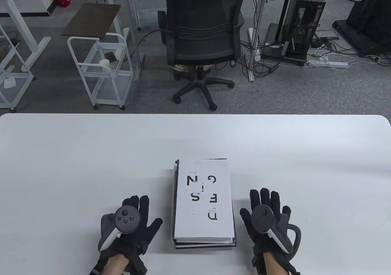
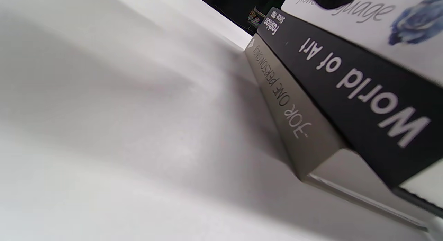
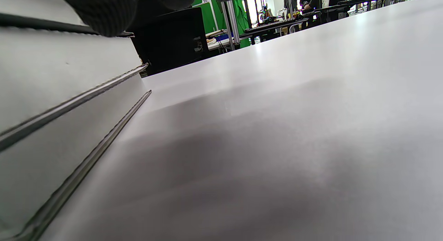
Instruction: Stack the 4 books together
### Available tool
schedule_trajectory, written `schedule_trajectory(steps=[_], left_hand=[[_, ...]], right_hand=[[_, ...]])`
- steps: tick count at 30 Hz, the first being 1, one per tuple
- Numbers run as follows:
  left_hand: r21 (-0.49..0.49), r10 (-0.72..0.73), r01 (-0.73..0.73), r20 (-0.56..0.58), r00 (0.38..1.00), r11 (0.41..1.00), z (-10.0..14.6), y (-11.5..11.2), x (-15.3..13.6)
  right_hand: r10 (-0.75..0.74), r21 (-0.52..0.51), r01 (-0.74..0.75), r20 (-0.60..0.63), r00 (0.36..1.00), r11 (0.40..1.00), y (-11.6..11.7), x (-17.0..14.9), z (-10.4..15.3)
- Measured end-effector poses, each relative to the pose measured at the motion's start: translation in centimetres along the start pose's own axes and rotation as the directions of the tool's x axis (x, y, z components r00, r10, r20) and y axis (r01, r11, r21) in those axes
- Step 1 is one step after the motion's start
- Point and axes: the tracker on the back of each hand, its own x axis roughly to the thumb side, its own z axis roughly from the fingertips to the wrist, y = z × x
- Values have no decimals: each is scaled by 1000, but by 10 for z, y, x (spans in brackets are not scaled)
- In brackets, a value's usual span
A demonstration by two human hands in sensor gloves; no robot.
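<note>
Your hands lie flat on either side of a finished-looking stack.

Your left hand (image 1: 129, 223) and right hand (image 1: 268, 218) rest palm-down on the table (image 1: 76, 153), fingers spread, gripping nothing, each just beside the pile of books (image 1: 203, 201) at the near middle. On top lies the white book (image 1: 202, 200) with scattered black letters; under it, the left wrist view shows a pale flower-printed cover (image 2: 373, 23), the black "World of Art" spine (image 2: 346, 81) and the grey book (image 2: 294, 113) at the bottom. That makes four, so stacking looks done. At most, square the slightly uneven edges with both palms, then lift your hands away.
</note>
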Motion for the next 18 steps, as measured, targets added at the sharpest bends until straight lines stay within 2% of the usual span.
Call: schedule_trajectory(steps=[18], left_hand=[[-22, 5, -6, -21, 1000, 1000, -2, -3, -1]], right_hand=[[-67, 11, 67, 5, 998, 998, 0, 0, -3]])
